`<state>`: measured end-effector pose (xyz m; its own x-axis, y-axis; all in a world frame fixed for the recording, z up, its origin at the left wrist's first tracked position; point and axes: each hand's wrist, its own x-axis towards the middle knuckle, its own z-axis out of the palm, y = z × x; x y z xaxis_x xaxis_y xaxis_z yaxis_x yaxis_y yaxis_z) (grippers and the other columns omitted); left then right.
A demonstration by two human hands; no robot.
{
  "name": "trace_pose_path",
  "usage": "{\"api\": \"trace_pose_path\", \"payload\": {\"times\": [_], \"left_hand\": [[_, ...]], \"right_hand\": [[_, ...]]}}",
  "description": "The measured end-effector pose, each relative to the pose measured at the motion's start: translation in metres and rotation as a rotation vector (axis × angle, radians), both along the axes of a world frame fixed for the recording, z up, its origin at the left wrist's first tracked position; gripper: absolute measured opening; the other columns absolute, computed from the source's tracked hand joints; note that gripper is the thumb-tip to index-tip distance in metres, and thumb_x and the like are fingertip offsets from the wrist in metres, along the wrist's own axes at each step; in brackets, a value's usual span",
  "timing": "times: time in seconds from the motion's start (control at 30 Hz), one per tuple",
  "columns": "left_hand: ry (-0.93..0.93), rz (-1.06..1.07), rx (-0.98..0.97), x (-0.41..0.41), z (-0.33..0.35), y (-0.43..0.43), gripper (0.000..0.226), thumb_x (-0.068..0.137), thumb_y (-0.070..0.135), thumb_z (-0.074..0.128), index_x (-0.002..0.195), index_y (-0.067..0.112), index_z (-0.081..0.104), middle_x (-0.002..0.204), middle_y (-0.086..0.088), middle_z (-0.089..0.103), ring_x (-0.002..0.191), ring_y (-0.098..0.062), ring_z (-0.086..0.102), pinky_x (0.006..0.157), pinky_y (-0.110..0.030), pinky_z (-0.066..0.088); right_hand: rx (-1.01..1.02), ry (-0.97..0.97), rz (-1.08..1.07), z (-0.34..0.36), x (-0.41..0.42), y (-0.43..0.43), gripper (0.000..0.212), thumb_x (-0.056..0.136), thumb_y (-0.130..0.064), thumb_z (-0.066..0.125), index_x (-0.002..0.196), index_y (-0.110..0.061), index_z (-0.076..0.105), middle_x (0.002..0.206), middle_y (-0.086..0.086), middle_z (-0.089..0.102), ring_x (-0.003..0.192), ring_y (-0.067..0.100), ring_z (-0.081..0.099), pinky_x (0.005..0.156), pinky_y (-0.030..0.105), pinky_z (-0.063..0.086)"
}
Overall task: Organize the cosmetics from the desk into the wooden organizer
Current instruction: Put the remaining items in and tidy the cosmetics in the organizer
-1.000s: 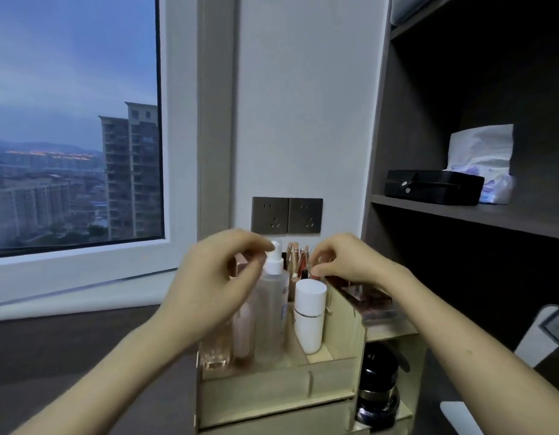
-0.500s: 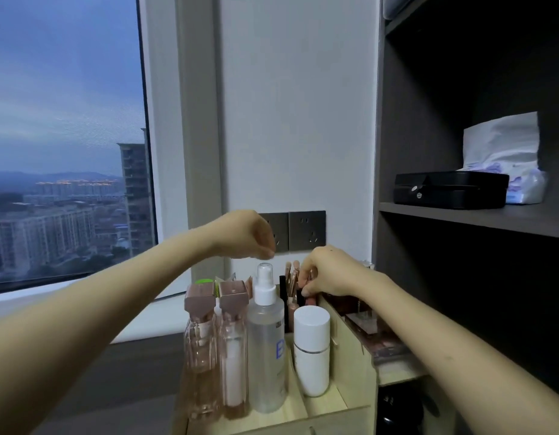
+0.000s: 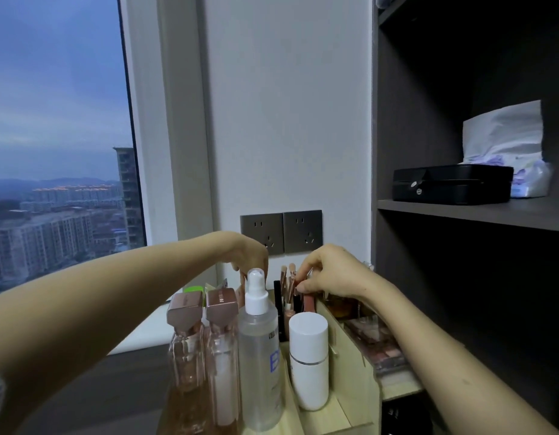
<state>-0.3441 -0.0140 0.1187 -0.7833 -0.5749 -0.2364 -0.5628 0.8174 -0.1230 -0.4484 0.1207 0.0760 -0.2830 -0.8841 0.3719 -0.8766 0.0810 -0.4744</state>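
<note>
The pale wooden organizer stands low in the middle of the view. Its front row holds two pink bottles with rose-gold caps, a clear spray bottle and a white bottle. Slim rose-gold sticks stand upright in a back compartment. My right hand hovers over that compartment, fingertips pinched on a rose tube. My left hand reaches down behind the spray bottle's nozzle with its fingers curled. What it touches is hidden.
Makeup palettes lie on the organizer's right tier. Two grey wall sockets sit just behind my hands. A dark shelf unit on the right carries a black case and a tissue pack. A window fills the left.
My left hand has dropped from above the spray bottle to just behind its nozzle. My right hand has stayed over the back compartment, pinching the tube. The view has moved closer.
</note>
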Motion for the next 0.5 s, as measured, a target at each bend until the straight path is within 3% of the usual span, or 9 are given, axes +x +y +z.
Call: {"api": "trace_pose_path", "payload": {"times": [0.07,0.2,0.3,0.37,0.43,0.5], "left_hand": [[0.008,-0.002,0.049,0.0,0.001,-0.002,0.019,0.089,0.025,0.054,0.094,0.01,0.066,0.082,-0.001,0.058,0.071,-0.011,0.051,0.065,-0.02,0.042],[0.002,-0.052,0.135,0.006,0.005,-0.002,0.012,0.087,0.023,0.058,0.096,0.016,0.062,0.1,-0.003,0.063,0.09,-0.015,0.056,0.084,-0.028,0.046],[-0.104,-0.121,0.018,0.003,0.002,0.0,0.023,0.087,0.006,0.054,0.108,0.004,0.062,0.098,-0.007,0.062,0.072,-0.006,0.051,0.066,-0.015,0.043],[-0.169,-0.165,-0.074,-0.003,-0.006,-0.002,0.016,0.086,0.004,0.056,0.099,0.004,0.065,0.099,-0.015,0.062,0.064,-0.008,0.046,0.055,-0.009,0.041],[-0.153,-0.187,-0.149,-0.006,-0.011,-0.002,0.006,0.085,0.008,0.059,0.085,0.005,0.064,0.086,-0.011,0.059,0.055,-0.007,0.041,0.047,-0.003,0.037],[-0.091,-0.193,-0.141,-0.006,-0.011,-0.001,0.016,0.087,0.011,0.058,0.089,-0.002,0.066,0.073,-0.006,0.057,0.052,-0.006,0.039,0.043,-0.004,0.037]], "right_hand": [[-0.015,-0.008,-0.001,-0.002,0.0,-0.001,0.011,0.078,-0.024,0.074,0.088,-0.02,0.074,0.064,-0.013,0.051,0.063,0.006,0.047,0.068,0.029,0.044],[-0.056,-0.04,-0.029,-0.005,-0.003,0.001,0.005,0.077,-0.025,0.075,0.081,-0.021,0.074,0.063,-0.013,0.056,0.067,0.008,0.053,0.074,0.032,0.049],[-0.061,-0.039,-0.034,-0.005,-0.004,0.003,0.008,0.077,-0.025,0.075,0.084,-0.02,0.075,0.069,-0.01,0.06,0.076,0.013,0.059,0.078,0.034,0.052],[-0.05,-0.03,-0.038,-0.006,-0.003,0.003,0.009,0.078,-0.025,0.074,0.085,-0.021,0.074,0.075,-0.008,0.063,0.081,0.014,0.06,0.081,0.036,0.053],[-0.05,-0.027,-0.047,-0.008,-0.002,0.003,0.007,0.078,-0.026,0.073,0.084,-0.022,0.073,0.082,-0.005,0.067,0.085,0.015,0.062,0.083,0.038,0.053],[-0.056,-0.024,-0.051,-0.008,-0.001,0.003,0.006,0.078,-0.027,0.073,0.082,-0.023,0.073,0.082,-0.005,0.066,0.086,0.017,0.062,0.084,0.04,0.053]]}}
